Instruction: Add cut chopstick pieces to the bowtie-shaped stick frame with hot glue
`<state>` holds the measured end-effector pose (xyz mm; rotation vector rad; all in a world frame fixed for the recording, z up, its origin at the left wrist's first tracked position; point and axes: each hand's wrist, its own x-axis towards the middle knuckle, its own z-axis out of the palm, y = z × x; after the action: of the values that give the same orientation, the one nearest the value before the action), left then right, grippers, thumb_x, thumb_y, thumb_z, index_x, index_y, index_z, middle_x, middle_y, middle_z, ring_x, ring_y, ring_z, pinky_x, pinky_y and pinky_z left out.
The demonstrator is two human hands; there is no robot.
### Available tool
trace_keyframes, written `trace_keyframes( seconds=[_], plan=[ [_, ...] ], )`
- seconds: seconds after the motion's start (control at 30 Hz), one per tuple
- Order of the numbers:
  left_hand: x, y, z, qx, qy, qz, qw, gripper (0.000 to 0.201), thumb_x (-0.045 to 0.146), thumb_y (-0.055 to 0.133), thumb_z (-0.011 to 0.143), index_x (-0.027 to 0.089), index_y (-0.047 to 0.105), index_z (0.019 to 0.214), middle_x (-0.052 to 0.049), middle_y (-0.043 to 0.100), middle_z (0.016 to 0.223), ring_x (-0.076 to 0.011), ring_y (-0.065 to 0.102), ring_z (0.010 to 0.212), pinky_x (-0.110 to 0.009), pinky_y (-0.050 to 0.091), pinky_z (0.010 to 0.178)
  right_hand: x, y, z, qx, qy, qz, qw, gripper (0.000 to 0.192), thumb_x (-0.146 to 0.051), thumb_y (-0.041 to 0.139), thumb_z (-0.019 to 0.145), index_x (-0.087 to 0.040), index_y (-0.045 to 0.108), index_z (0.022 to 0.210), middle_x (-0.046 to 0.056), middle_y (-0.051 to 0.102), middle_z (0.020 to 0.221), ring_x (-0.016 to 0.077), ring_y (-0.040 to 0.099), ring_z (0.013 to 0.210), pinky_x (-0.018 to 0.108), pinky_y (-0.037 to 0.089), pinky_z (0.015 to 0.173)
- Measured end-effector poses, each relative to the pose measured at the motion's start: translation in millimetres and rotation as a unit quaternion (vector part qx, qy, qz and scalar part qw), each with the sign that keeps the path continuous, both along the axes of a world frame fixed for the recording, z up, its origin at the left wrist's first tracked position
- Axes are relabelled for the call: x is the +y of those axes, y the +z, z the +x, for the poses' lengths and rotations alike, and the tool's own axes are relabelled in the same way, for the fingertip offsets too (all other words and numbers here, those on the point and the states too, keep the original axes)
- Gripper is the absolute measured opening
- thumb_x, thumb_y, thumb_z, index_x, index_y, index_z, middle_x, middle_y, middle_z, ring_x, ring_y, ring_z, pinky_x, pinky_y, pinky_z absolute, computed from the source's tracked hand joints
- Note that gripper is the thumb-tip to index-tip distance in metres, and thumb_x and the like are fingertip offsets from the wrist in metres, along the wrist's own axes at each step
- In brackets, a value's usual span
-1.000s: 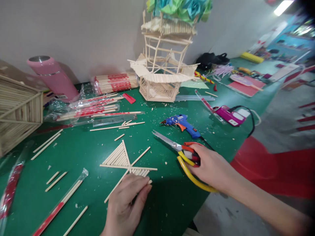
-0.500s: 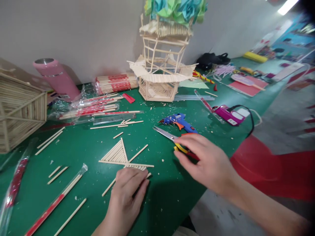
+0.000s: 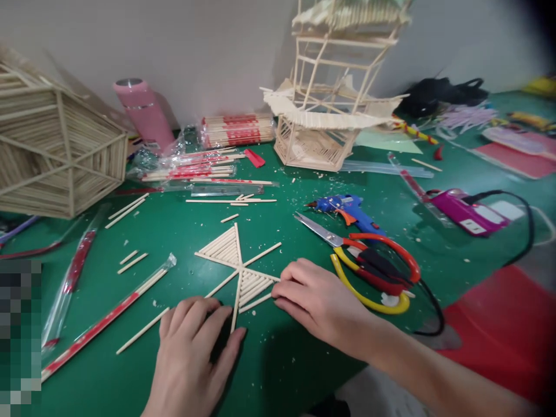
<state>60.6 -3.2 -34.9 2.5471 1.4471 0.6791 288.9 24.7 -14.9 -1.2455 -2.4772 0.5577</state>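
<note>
- Frame of crossed sticks (image 3: 240, 267) laid flat mid-tabletop (image 3: 182, 229), between and just beyond both hands; six spokes (image 3: 260, 256) seen, joined at the centre.
- Progress, judged from how it lies: about a third filled.
- Upper-left wedge (image 3: 217, 246): packed with parallel sticks, apparently done.
- Other left-side wedges: left bare.
- Top wedge and far-right wedge: also bare.
- Lower-right wedge (image 3: 252, 284): mostly filled; outer stick (image 3: 256, 303) laid along its open edge, a narrow gap seen, so probably not fixed.
- Stock: short sticks (image 3: 132, 263) scattered to the left of the frame; wrapped sticks (image 3: 99, 318) placed nearer, also on the left.
- Left hand (image 3: 195, 341): half open, fingers curled, thumb held apart from the index finger; the near end of the lower spoke (image 3: 237, 298) lies between them. No firm grip seen; whether the spoke is touched cannot be told.
- Right hand (image 3: 299, 295): fingers drawn together at the frame's right; the end of the outer stick seemingly pinched, beside the right spoke's tip. Exact contact covered by the fingers.
- Scissors (image 3: 332, 238): put down on the tabletop, right of the frame, held by neither hand.
- Glue gun (image 3: 347, 208): laid just beyond the scissors, also unheld.
</note>
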Motion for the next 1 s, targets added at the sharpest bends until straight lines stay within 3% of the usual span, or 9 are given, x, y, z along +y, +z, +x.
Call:
trace_keyframes(
  seconds=[0.13, 0.5, 0.8, 1.0],
  plan=[
    [-2, 2.7, 4, -0.028, 0.032, -0.013, 0.999, 0.008, 0.024, 0.051, 0.082, 0.022, 0.059, 0.083, -0.003, 0.058, 0.082, -0.0204, 0.051, 0.081, -0.034, 0.034, 0.070, 1, -0.3, -5, 0.002, -0.003, 0.015, 1.000, 0.019, -0.016, 0.044, 0.089, -0.016, 0.060, 0.079, 0.005, 0.053, 0.077, 0.0162, 0.044, 0.072, 0.027, 0.037, 0.061],
    [1, 3.1, -7, 0.010, 0.012, 0.008, 1.000, 0.008, 0.018, 0.054, 0.079, 0.021, 0.052, 0.072, 0.000, 0.056, 0.073, -0.0167, 0.051, 0.073, -0.032, 0.034, 0.068, -1, -11.3, -16, -0.038, 0.016, 0.042, 0.998, 0.023, -0.016, 0.039, 0.091, -0.016, 0.057, 0.077, 0.004, 0.053, 0.076, 0.0167, 0.044, 0.070, 0.029, 0.035, 0.062],
    [-8, 2.5, -26, 0.053, 0.031, 0.023, 0.998, 0.006, 0.019, 0.057, 0.077, 0.021, 0.052, 0.074, 0.000, 0.058, 0.074, -0.0182, 0.052, 0.075, -0.032, 0.035, 0.069, 3, -12.5, -34, -0.047, 0.049, 0.043, 0.997, 0.018, -0.010, 0.043, 0.086, -0.018, 0.056, 0.078, 0.003, 0.054, 0.077, 0.0166, 0.044, 0.069, 0.029, 0.035, 0.059],
    [1, 7.2, -22, 0.047, 0.013, 0.019, 0.999, 0.011, 0.024, 0.056, 0.079, 0.020, 0.055, 0.089, -0.001, 0.061, 0.078, -0.0177, 0.054, 0.071, -0.031, 0.038, 0.065, 2, -13.0, -33, -0.036, 0.047, 0.051, 0.997, 0.021, -0.012, 0.039, 0.088, -0.018, 0.058, 0.082, 0.004, 0.055, 0.077, 0.0167, 0.045, 0.068, 0.030, 0.036, 0.060]
  ],
)
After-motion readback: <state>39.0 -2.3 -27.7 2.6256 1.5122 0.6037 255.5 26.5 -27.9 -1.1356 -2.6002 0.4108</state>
